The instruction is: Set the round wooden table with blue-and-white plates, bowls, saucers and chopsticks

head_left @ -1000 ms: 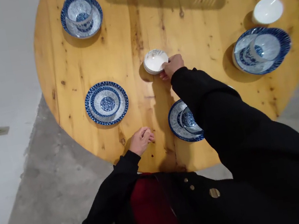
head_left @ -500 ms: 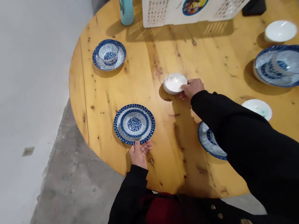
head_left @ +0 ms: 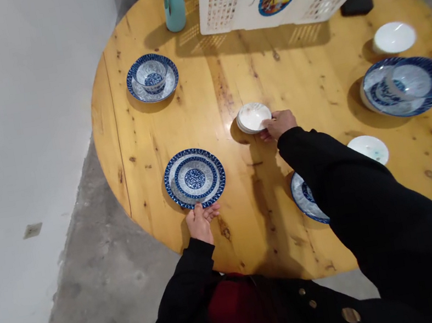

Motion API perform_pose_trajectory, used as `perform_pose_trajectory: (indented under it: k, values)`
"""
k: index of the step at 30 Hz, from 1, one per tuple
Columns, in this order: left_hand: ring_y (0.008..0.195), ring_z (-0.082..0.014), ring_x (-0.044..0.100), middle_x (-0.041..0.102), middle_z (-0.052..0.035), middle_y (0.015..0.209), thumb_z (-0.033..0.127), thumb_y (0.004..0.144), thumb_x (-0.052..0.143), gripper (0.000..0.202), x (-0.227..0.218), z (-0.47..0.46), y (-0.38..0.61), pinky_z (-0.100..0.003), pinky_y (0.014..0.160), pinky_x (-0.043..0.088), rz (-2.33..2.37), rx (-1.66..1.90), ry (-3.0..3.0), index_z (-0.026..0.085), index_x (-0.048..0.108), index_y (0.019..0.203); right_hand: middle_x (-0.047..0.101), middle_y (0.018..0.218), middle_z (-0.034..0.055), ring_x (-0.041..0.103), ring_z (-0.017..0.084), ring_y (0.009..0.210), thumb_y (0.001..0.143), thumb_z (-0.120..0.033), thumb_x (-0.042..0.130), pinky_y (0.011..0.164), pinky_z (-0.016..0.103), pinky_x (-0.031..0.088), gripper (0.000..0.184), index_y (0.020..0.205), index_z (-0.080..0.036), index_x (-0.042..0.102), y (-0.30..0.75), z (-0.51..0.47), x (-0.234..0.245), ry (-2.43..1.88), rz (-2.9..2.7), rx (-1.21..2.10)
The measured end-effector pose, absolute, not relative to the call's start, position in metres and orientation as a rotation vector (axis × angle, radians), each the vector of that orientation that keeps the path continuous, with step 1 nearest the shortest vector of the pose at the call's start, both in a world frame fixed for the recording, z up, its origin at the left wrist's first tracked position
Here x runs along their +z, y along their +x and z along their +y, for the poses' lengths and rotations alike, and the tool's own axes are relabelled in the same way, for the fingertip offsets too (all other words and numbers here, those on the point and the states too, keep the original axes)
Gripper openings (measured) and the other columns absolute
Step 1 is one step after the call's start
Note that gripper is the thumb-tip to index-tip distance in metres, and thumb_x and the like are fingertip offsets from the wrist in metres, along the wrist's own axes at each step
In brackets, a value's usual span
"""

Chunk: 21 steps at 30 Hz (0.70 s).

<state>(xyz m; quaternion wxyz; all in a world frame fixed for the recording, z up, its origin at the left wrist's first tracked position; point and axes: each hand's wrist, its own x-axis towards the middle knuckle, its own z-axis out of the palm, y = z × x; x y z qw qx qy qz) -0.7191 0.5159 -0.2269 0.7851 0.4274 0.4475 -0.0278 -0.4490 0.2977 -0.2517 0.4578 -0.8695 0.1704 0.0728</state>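
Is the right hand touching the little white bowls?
Touching: the head view shows the right hand pinching the little white bowls at their edge, thumb over the rim.

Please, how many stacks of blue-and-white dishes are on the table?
4: near-left stack at the left hand, far-left stack, far-right stack, near-right stack partly behind the right sleeve; others may be hidden.

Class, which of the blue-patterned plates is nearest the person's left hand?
The near-left plate, bearing a smaller ringed dish. The left hand is right at its near rim; the others lie farther off.
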Motion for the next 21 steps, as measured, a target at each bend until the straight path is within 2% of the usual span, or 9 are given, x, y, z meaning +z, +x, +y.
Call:
perform_pose_trajectory:
  k: [8,12,15,18,21]
  values:
    - [0.074,-0.0216,0.074,0.074,-0.0141,0.081,0.049,0.082,0.062,0.037,-0.227,0.529,-0.715,-0.028,0.064,0.052,0.943,-0.114,0.963,0.013,0.056,0.087,0.058,0.049,0.0043,0.062,0.022,0.046,0.075,-0.005,0.056,0.049,0.038,0.058,0.013,0.083,-0.009,0.066,-0.451,0.305,-0.234,-2.179,0.511,0.272]
    - [0.075,-0.0207,0.073,0.074,-0.0134,0.079,0.046,0.085,0.059,0.033,-0.226,0.529,-0.711,-0.027,0.064,0.051,0.956,-0.134,1.002,0.014,0.055,0.086,0.064,0.06,0.0093,0.063,0.013,0.049,0.08,-0.003,0.05,0.059,0.03,0.057,0.015,0.087,-0.002,0.064,-0.449,0.302,-0.229,-2.27,0.497,0.303]
    - [0.074,-0.0184,0.072,0.075,-0.0125,0.083,0.042,0.088,0.054,0.027,-0.228,0.528,-0.709,-0.027,0.066,0.052,0.937,-0.151,1.033,0.015,0.055,0.085,0.067,0.068,0.0133,0.065,0.01,0.056,0.09,-0.013,0.049,0.063,0.026,0.056,0.018,0.092,-0.001,0.062,-0.444,0.297,-0.228,-2.293,0.464,0.376]
    - [0.073,-0.0168,0.072,0.075,-0.0103,0.081,0.036,0.091,0.05,0.023,-0.227,0.527,-0.706,-0.025,0.065,0.052,0.931,-0.173,1.033,0.015,0.056,0.085,0.067,0.069,0.012,0.066,0.008,0.063,0.094,-0.019,0.045,0.069,0.024,0.053,0.024,0.091,0.002,0.058,-0.441,0.293,-0.225,-2.339,0.467,0.418]
    - [0.069,-0.0154,0.071,0.074,-0.0094,0.078,0.034,0.091,0.052,0.021,-0.223,0.526,-0.704,-0.024,0.062,0.051,0.95,-0.145,1.019,0.015,0.056,0.083,0.067,0.07,0.0067,0.063,0.007,0.06,0.094,-0.02,0.046,0.068,0.029,0.054,0.024,0.1,0.0,0.056,-0.444,0.292,-0.218,-2.363,0.455,0.403]
